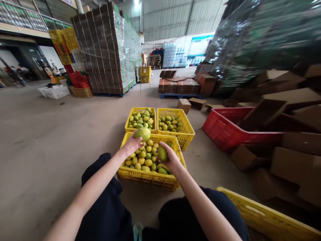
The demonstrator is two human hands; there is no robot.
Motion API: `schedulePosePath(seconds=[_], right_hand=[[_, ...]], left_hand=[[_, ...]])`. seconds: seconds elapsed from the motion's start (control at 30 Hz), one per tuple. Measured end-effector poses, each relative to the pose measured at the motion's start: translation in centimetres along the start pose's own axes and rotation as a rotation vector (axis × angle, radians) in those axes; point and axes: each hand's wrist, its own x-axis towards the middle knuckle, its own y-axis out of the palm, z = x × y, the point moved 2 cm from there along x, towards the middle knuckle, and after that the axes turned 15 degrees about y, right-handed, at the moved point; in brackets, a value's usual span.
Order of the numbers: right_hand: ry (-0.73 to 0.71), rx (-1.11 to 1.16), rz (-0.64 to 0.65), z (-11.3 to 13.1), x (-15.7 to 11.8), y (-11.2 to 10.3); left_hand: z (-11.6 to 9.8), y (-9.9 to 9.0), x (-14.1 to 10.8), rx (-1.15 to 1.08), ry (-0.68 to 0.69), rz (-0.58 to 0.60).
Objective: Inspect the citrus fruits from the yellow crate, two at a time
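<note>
My left hand [132, 145] is closed around a large, oval yellow-green fruit [142, 134], raised over the far edge of the nearest yellow crate [147, 175]. A smaller, rounder green fruit [162, 154] sits in the grip of my right hand [171, 157], above the same crate's right half. Beneath both hands, several loose yellow and green fruits [142, 161] fill the crate. Their exact kind is hard to tell. Behind it stand a full yellow crate [128, 130] on the left and a partly filled yellow crate [188, 130] on the right, both with similar fruit.
At the right, a red crate [218, 134] stands among heaped cardboard boxes [296, 164]. Another yellow crate [253, 207] is beside my right knee. Farther off are a tall wrapped pallet stack [100, 53], flattened cardboard on a blue pallet [175, 95] and a wicker basket [81, 92].
</note>
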Motion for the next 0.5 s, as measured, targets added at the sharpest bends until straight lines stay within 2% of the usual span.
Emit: schedulePosePath(seconds=[0.13, 0.27, 0.5], right_hand=[[-0.107, -0.004, 0.036, 0.4, -0.2, 0.7], [-0.125, 0.012, 0.054, 0.6, -0.4, 1.6], [-0.088, 0.054, 0.008, 0.0, -1.1, 2.4]], left_hand=[[0.2, 0.0, 0.2, 0.023, 0.018, 0.043], [0.5, 0.2, -0.5, -0.158, -0.05, 0.073], [0.5, 1.7, -2.8, -0.613, -0.29, -0.155]])
